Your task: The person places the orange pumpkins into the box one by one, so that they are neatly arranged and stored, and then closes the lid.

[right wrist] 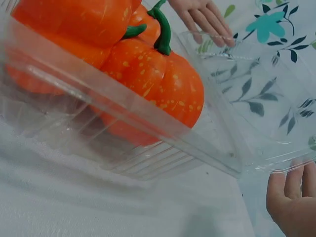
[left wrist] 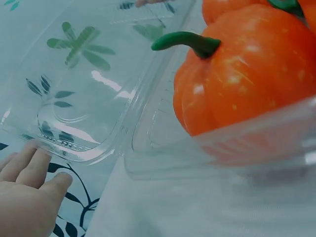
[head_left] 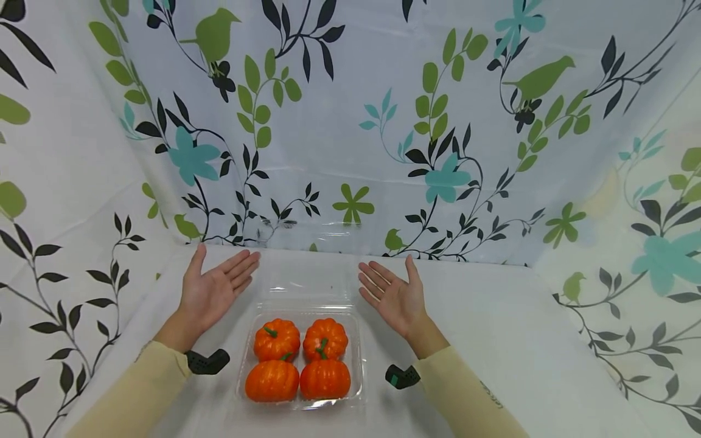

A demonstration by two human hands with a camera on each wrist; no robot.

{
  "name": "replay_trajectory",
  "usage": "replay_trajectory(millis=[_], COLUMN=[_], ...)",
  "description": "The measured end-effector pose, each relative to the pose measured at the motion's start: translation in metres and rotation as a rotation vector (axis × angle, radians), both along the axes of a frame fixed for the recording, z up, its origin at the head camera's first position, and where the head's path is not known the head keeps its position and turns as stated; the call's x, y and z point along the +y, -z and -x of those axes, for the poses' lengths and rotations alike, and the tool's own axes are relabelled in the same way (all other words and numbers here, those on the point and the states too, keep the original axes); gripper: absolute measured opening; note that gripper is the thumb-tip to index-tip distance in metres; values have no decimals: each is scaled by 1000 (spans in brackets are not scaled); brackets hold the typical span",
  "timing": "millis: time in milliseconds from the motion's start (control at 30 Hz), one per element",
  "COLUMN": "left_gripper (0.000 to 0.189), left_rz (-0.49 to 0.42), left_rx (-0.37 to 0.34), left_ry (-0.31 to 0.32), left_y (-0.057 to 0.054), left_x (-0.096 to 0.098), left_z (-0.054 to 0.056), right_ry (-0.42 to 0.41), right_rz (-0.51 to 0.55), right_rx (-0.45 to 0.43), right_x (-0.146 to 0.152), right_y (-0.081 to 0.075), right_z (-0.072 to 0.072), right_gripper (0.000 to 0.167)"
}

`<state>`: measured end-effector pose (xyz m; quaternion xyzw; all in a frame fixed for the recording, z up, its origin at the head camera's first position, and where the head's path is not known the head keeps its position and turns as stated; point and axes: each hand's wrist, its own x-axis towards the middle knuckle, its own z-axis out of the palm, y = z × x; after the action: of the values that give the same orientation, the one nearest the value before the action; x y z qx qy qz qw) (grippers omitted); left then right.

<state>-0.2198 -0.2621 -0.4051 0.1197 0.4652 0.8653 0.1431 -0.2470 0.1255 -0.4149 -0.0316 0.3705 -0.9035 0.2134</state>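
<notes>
A clear plastic clamshell container [head_left: 358, 359] stands on the white table with its hinged lid [head_left: 306, 277] swung back, away from the person. Several small orange pumpkins [head_left: 326, 339] with green stems fill its base in two rows. To the left of the lid, my left hand [head_left: 216, 295] is held palm up, fingers straight and thumb apart. My right hand [head_left: 395, 301] mirrors it on the right side, fingers extended. Neither hand holds anything. In the left wrist view the left fingertips [left wrist: 39, 148] overlap the lid's edge; in the right wrist view the right fingers [right wrist: 294, 180] appear just by the lid.
A white cloth [head_left: 465, 316] covers the table. Behind and at both sides hangs a curtain [head_left: 339, 121] printed with leaves, birds and flowers. Black devices [head_left: 208, 362] are strapped at both wrists, below the beige sleeves [head_left: 134, 389].
</notes>
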Motion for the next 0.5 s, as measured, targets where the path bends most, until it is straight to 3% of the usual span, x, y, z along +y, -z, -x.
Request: replay_trajectory(millis=[233, 500], left_gripper=[89, 79], left_rz=[166, 372], left_rx=[181, 333], left_ry=[-94, -245], left_y=[-15, -37], left_x=[5, 11], left_z=[-11, -32], right_ry=[3, 61], right_rz=[-57, -169], right_rx=[66, 228], right_x=[2, 6], right_y=[-9, -30], right_z=[-6, -25], right_gripper=[93, 87])
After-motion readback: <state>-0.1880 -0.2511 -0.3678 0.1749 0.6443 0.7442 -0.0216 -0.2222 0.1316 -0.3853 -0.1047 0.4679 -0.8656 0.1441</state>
